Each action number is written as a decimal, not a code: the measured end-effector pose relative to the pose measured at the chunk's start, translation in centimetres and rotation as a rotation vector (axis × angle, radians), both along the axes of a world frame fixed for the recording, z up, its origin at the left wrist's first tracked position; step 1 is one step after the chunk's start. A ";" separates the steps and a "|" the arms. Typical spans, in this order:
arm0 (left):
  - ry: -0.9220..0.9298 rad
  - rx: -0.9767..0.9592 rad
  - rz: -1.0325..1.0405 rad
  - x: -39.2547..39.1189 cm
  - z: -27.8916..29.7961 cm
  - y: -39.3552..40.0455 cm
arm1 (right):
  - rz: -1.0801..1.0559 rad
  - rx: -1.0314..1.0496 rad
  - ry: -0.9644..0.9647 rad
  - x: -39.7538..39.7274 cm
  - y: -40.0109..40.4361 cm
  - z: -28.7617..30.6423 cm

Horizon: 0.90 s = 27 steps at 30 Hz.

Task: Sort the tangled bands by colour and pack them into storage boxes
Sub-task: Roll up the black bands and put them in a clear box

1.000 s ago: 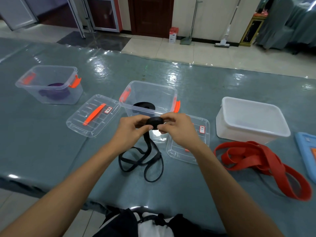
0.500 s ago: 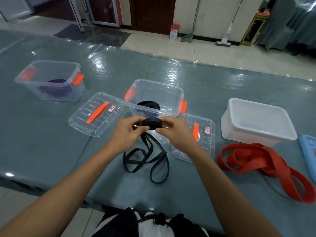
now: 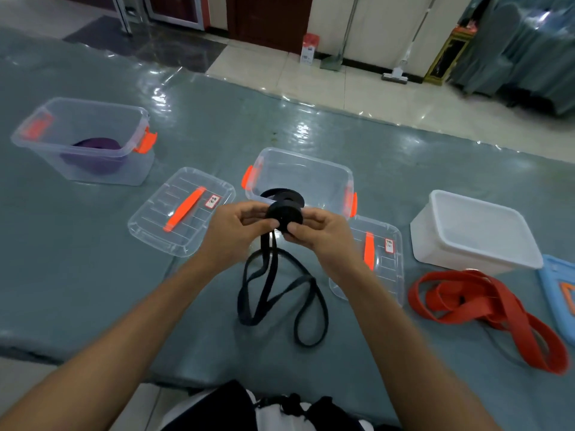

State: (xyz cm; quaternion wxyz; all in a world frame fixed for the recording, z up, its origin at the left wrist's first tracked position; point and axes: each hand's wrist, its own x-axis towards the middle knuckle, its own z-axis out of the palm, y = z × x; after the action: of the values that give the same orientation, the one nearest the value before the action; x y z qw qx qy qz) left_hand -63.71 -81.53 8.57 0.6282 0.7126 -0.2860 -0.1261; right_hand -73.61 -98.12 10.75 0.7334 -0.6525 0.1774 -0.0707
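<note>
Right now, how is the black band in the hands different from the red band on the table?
The black band is partly wound into a tight roll, pinched by the left hand and right hand; the red band lies loose and untouched on the table. The black band looks narrower, the red band wider. The black band's tail hangs down to the table; the red band lies flat in a tangle. Both are long, looped bands still outside the boxes.

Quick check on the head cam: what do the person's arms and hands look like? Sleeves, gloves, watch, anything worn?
Both forearms are bare all the way to the frame edge, with no sleeves in view. The left hand and right hand wear no gloves, and no rings, watch or wristband show on either. At the bottom edge there is dark clothing over a white garment, with a black cord.
</note>
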 end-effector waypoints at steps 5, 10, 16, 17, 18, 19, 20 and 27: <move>-0.326 0.264 -0.118 2.5 -0.8 2.0 | 0.051 -0.854 0.079 1.6 0.9 0.0; -0.287 0.187 -0.132 4.0 -1.3 2.7 | 0.110 -1.008 0.117 3.3 2.3 1.1; -0.046 0.027 -0.089 6.1 -1.2 4.0 | -0.099 -0.427 0.100 4.8 4.3 0.8; -0.042 0.023 -0.093 6.5 -1.1 4.3 | -0.125 -0.322 0.088 5.0 4.8 0.6; -0.038 0.022 -0.098 7.1 -1.0 4.6 | -0.138 -0.237 0.081 5.3 5.3 0.3; -0.028 0.022 -0.107 7.7 -0.9 5.0 | -0.143 -0.166 0.078 5.5 5.8 0.0; -0.019 0.033 -0.119 8.2 -0.8 5.3 | -0.138 -0.113 0.078 5.8 6.2 -0.2; -0.311 0.243 -0.170 12.0 -0.3 7.3 | 0.092 -0.934 0.106 9.2 7.0 -0.5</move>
State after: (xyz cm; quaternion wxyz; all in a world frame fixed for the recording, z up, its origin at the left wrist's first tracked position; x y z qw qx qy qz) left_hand -51.76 -74.26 8.23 0.4732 0.7672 -0.4212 -0.1006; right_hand -64.41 -91.11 10.30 0.3539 -0.9224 0.1345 -0.0770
